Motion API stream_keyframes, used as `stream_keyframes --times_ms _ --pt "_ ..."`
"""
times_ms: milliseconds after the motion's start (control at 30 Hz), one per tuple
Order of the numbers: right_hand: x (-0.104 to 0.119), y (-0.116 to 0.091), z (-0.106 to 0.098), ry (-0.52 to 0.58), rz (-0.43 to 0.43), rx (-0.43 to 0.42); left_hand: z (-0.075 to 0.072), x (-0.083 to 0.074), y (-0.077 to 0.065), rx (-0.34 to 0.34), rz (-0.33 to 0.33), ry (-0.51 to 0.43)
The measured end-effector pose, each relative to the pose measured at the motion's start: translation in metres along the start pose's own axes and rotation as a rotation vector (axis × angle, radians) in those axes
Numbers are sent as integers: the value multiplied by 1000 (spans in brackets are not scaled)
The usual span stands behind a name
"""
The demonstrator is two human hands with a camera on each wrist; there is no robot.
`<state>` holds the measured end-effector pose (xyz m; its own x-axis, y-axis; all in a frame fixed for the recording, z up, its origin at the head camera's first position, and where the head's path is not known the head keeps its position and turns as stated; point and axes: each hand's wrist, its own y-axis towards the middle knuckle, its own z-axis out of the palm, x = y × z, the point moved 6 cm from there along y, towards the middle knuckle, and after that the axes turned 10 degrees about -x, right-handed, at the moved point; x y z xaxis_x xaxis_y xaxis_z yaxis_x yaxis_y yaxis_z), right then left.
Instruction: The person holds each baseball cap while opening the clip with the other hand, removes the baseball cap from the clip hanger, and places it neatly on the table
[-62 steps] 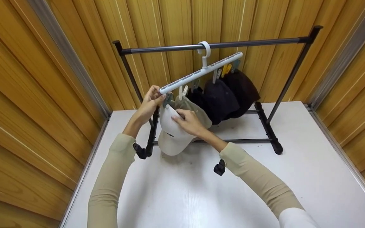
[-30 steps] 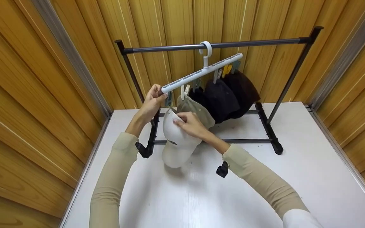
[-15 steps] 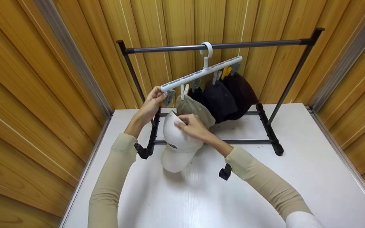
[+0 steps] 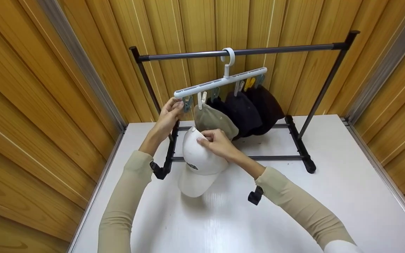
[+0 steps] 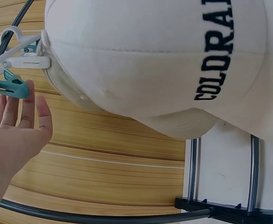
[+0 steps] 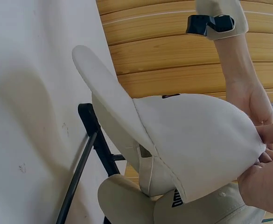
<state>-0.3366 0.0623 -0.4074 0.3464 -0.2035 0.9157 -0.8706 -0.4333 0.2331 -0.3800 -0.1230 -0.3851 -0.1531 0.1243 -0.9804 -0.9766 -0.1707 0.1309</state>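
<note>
My left hand (image 4: 167,116) pinches a teal clothespin (image 5: 12,87) that hangs at the left end of the white hanger (image 4: 220,83). My right hand (image 4: 220,143) grips the white baseball cap (image 4: 202,154) by its crown. The cap hangs below the clothespin, apart from it, with its brim pointing down and dark lettering on its front. Behind it, a beige-grey cap (image 4: 214,121) hangs from a white clothespin (image 4: 201,100). Part of the right hand's grip shows at the cap's crown in the right wrist view.
The hanger hooks over a dark metal rack (image 4: 287,49) whose feet stand on a white surface (image 4: 276,211). Farther along it hang a navy cap (image 4: 243,114) and a dark maroon cap (image 4: 265,109), near a yellow clothespin (image 4: 250,83). Wood-patterned walls (image 4: 47,105) enclose the rack.
The white cap has come away from the teal clothespin and moved down in my right hand. The hanger's left end has risen and its right end has dropped; my left hand stays at the clothespin.
</note>
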Motion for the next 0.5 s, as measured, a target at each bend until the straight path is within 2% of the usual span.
stream_keyframes --times_ms 200,500 --pt "7 -7 2 47 13 27 -6 4 -2 -53 -27 -10" --pt "16 -17 -3 68 5 57 -8 3 -2 -64 -18 -42"
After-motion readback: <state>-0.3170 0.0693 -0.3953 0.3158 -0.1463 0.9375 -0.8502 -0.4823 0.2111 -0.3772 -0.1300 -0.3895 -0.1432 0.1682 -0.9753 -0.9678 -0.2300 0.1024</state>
